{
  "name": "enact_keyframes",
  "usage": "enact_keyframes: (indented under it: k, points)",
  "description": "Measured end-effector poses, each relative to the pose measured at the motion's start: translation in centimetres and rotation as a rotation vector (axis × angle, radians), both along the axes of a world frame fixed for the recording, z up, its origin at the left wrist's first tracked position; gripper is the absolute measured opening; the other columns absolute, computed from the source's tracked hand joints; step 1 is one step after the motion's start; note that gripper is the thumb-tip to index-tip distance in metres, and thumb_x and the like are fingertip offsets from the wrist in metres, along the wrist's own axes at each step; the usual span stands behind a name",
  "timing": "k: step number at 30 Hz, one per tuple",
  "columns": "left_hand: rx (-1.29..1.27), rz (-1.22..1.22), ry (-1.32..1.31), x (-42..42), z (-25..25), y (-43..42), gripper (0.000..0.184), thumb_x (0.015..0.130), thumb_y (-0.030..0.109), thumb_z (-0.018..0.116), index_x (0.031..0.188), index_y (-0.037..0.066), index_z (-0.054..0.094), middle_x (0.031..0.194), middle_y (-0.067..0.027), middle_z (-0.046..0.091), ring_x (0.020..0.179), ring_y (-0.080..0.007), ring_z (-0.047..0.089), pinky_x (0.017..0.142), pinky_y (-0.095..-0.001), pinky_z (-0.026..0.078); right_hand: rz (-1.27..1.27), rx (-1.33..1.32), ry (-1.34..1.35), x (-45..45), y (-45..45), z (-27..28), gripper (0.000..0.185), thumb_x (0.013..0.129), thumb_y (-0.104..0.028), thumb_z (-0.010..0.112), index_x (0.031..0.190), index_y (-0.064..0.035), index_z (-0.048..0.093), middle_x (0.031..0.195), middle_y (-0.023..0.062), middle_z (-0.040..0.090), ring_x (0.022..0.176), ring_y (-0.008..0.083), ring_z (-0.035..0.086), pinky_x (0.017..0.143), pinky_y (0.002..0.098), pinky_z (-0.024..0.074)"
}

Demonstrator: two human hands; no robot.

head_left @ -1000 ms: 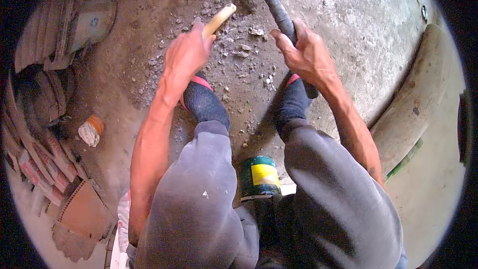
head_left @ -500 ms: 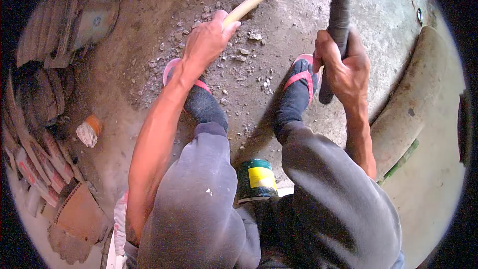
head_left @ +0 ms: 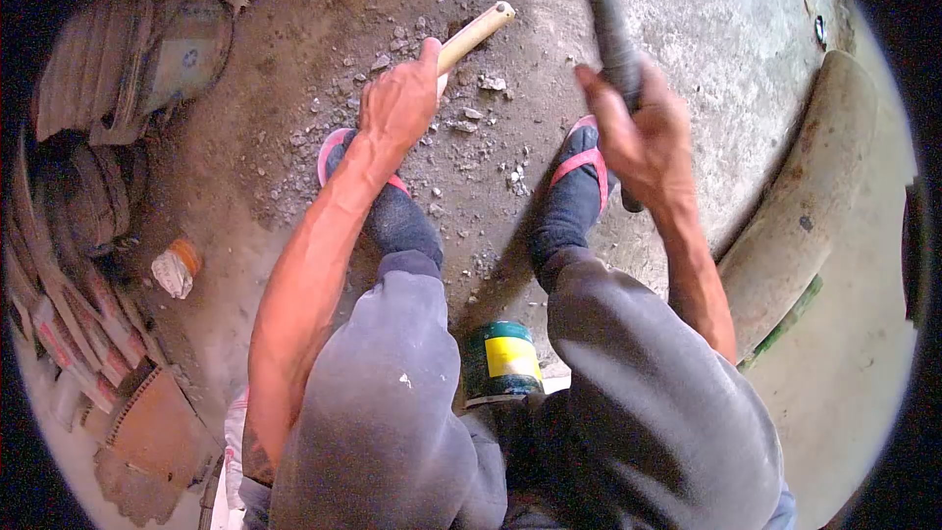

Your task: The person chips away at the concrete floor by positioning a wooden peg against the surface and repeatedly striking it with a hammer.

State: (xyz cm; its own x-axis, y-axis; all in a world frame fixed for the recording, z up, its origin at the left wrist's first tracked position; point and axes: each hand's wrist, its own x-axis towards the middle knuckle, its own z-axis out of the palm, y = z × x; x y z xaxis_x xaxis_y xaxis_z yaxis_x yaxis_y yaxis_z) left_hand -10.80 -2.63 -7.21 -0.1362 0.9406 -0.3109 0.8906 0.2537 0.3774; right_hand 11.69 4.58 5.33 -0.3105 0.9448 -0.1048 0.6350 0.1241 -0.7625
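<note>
My left hand is closed around a pale yellowish stick with a small dark spot at its far end. It points up and to the right, over the rubble. My right hand, blurred by motion, grips a thick dark handle that looks wrapped. The handle's upper end runs out of view at the top, so any head on it is hidden. Its lower end shows below my palm. Grey stone chips lie scattered on the floor between and beyond my feet.
Behind my feet in pink flip-flops stands a green can with a yellow label. A long curved pale piece lies on the right. Stacked cardboard and an orange-and-white object are on the left.
My right hand has moved left with the dark handle, whose upper end now leans further left. My left hand and the pale stick have shifted slightly down and left.
</note>
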Motion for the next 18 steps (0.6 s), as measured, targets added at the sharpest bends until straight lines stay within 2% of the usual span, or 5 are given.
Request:
enact_keyframes:
  k: [4, 7, 11, 14, 18]
  points:
    - [-0.036, -0.007, 0.018, 0.2, 1.0, 0.5, 0.026, 0.094, 0.024, 0.057, 0.111, 0.007, 0.047, 0.077, -0.0219, 0.068, 0.074, -0.0432, 0.068, 0.062, -0.0564, 0.051, -0.282, -0.184, 0.417, -1.6, 0.1, 6.3, 0.018, 0.095, -0.017, 0.066, 0.081, -0.0085, 0.058, 0.057, -0.0037, 0.05, 0.048, 0.0063, 0.045, 0.043, 0.0261, 0.034]
    - [-0.039, -0.021, 0.011, 0.1, 1.3, 0.6, 0.025, 0.094, 0.023, 0.057, 0.11, 0.006, 0.046, 0.077, -0.0214, 0.068, 0.075, -0.0428, 0.068, 0.063, -0.0562, 0.052, -0.257, 0.053, 0.377, 0.2, -1.0, -1.6, 0.02, 0.096, -0.015, 0.063, 0.08, -0.0071, 0.056, 0.055, -0.0018, 0.051, 0.046, 0.0085, 0.048, 0.042, 0.0284, 0.0349]
    - [-0.048, -0.033, 0.006, 0.0, 1.4, 0.9, 0.028, 0.093, 0.023, 0.06, 0.112, 0.007, 0.046, 0.077, -0.0212, 0.068, 0.074, -0.0434, 0.068, 0.061, -0.057, 0.051, 0.161, -0.137, -0.373, 1.1, -0.6, -5.0, 0.016, 0.091, -0.016, 0.064, 0.084, -0.0039, 0.056, 0.055, 0.0062, 0.054, 0.048, 0.0149, 0.055, 0.045, 0.0373, 0.0432]
    - [-0.036, -0.074, 0.013, -0.2, 1.1, 0.5, 0.03, 0.092, 0.023, 0.061, 0.113, 0.008, 0.046, 0.077, -0.0212, 0.068, 0.073, -0.0439, 0.067, 0.061, -0.0576, 0.051, -0.178, -0.529, 0.007, -0.8, 0.1, 0.1, 0.018, 0.09, -0.019, 0.065, 0.086, -0.0034, 0.057, 0.056, 0.0053, 0.055, 0.049, 0.0153, 0.055, 0.046, 0.0386, 0.0427]
    - [-0.027, -0.101, 0.05, -0.4, 1.7, 1.8, 0.03, 0.092, 0.022, 0.061, 0.115, 0.008, 0.046, 0.08, -0.0214, 0.068, 0.076, -0.0445, 0.067, 0.063, -0.0576, 0.051, -0.302, -0.041, 0.218, -1.8, 2.9, 4.8, 0.023, 0.095, -0.02, 0.063, 0.078, -0.0057, 0.058, 0.054, -0.0013, 0.049, 0.042, 0.0096, 0.044, 0.039, 0.0277, 0.0348]
